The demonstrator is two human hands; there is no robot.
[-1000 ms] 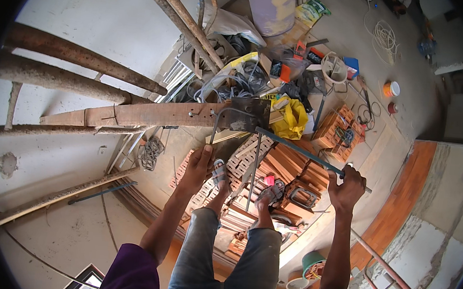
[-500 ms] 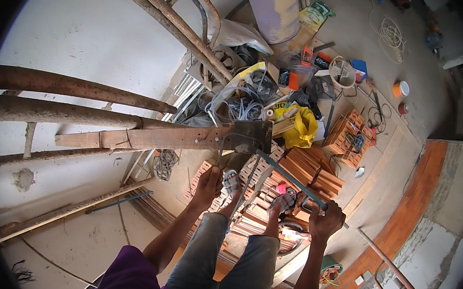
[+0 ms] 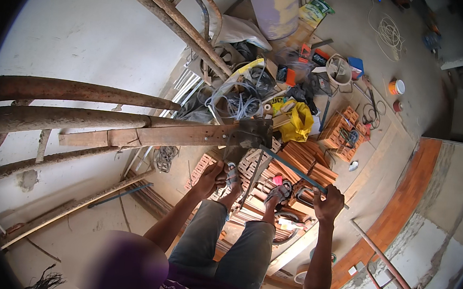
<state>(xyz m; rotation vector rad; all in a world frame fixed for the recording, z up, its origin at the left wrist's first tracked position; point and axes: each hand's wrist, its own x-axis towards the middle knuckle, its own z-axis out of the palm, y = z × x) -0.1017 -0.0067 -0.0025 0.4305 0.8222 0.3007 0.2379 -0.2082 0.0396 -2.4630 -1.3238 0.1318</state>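
My right hand (image 3: 328, 203) is closed round a blue-green metal bar (image 3: 295, 170). The bar's far end meets a dark metal plate (image 3: 256, 131) fixed at the tip of a wooden board (image 3: 172, 135). My left hand (image 3: 212, 180) is closed in front of my left foot, on a thin metal rod; most of the rod near the fingers is hard to make out. A straight length of thin rod (image 3: 251, 178) hangs down from the plate between my hands.
Rusty scaffold pipes (image 3: 76, 95) run along the left wall. Underfoot lie hollow bricks (image 3: 207, 167) and stacked reddish slats (image 3: 307, 159). Beyond are a yellow bag (image 3: 298, 122), tangled clear tubing (image 3: 238, 104), a bucket (image 3: 340, 70) and more bricks (image 3: 343, 133). Another pipe (image 3: 396, 277) stands at right.
My right hand has swung the bar's near end slightly away from me. The thin rod's bent part beside my left hand no longer shows clearly. My left hand stays closed, nearly in place.
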